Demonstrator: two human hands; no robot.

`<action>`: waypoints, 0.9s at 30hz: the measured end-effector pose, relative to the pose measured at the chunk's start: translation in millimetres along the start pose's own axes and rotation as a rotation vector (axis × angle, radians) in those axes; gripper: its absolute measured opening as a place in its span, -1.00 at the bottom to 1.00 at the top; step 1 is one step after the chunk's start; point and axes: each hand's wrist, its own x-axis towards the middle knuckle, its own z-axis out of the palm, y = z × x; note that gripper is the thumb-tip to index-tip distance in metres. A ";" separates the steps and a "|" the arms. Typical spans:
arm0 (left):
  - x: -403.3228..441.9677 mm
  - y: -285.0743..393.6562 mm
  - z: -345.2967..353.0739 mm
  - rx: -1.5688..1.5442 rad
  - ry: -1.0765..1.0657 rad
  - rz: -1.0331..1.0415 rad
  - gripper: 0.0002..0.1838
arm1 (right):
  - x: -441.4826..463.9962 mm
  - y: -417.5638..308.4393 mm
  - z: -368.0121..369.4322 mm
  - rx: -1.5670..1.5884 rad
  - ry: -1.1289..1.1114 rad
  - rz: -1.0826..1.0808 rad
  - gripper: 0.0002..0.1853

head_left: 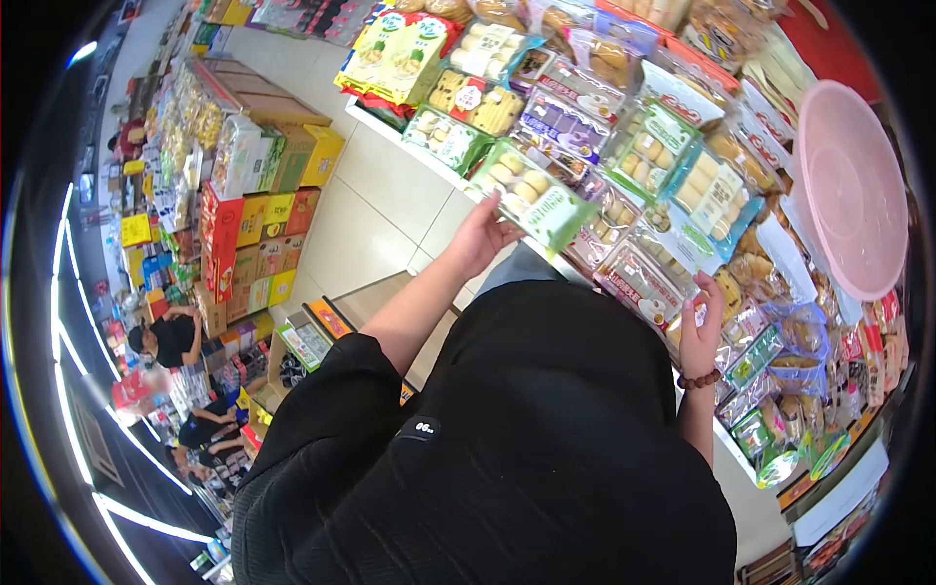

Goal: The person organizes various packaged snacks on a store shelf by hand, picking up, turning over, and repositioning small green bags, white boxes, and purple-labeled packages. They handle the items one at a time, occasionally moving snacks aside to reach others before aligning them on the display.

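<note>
My left hand (478,237) is closed on the near left end of a green-and-clear pack of round pastries (531,198), over the front edge of the display. The pack lies tilted, its green printed end toward me. My right hand (702,327), with a beaded bracelet on the wrist, is at the right end of a red pack of pastries (641,281). Its thumb and fingers are apart; whether they touch that pack I cannot tell. Beside the left hand's pack lie another green pastry pack (448,139) and a purple pastry pack (561,127).
A pink plastic basin (851,190) stands at the right over the packed goods. The display's white front edge (405,146) runs diagonally before me. Stacked cartons (258,234) stand across the tiled aisle (366,229) at left. Farther off, people in dark shirts (175,336) are among shelves.
</note>
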 end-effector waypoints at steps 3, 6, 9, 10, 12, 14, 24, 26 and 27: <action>-1.4 17.6 -34.6 -0.059 0.151 0.073 -0.40 | 14.5 -7.8 16.8 0.100 -0.040 -0.022 -0.56; -0.7 38.0 -65.3 -0.020 0.265 0.098 -0.32 | 30.4 -16.7 34.0 0.105 -0.115 -0.032 -0.60; 3.5 59.7 -84.1 -0.023 0.346 0.120 -0.27 | 44.1 -36.2 51.6 0.096 -0.151 0.001 -0.62; 4.6 66.7 -89.5 -0.044 0.358 0.130 -0.27 | 48.3 -43.3 57.6 0.075 -0.151 -0.018 -0.62; 6.6 79.4 -103.2 -0.121 0.346 0.149 -0.24 | 56.6 -57.4 69.6 0.033 -0.151 -0.060 -0.62; 9.3 87.1 -117.9 -0.212 0.336 0.183 -0.25 | 62.6 -69.7 81.9 0.025 -0.166 -0.043 -0.62; 19.3 148.0 -155.2 -0.218 0.396 0.293 -0.28 | 108.0 -133.7 153.7 -0.001 -0.266 -0.061 -0.59; 16.8 161.9 -151.0 -0.152 0.312 0.276 -0.28 | 125.4 -155.9 172.5 0.103 -0.357 -0.003 -0.54; 19.1 166.5 -150.6 -0.117 0.265 0.269 -0.28 | 136.2 -165.6 183.1 0.156 -0.398 0.026 -0.52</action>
